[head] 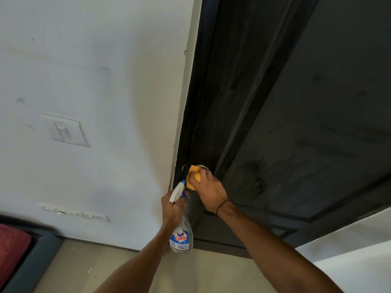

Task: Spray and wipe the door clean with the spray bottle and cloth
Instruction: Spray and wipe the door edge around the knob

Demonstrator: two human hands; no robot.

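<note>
The dark door (296,102) fills the right half of the view, with wet smears on its lower panel. My right hand (208,190) grips an orange cloth (193,178) and holds it against the metal door knob (202,167), which is mostly hidden. Just left of it, my left hand (171,206) holds a clear spray bottle (182,233) by the neck; its white and blue nozzle points up toward the door's edge.
A white wall (95,81) lies left of the door frame (186,102), with a light switch (65,131) and a lower switch plate (74,212). A grey-framed seat with a red cushion (12,244) sits at the bottom left on the beige floor.
</note>
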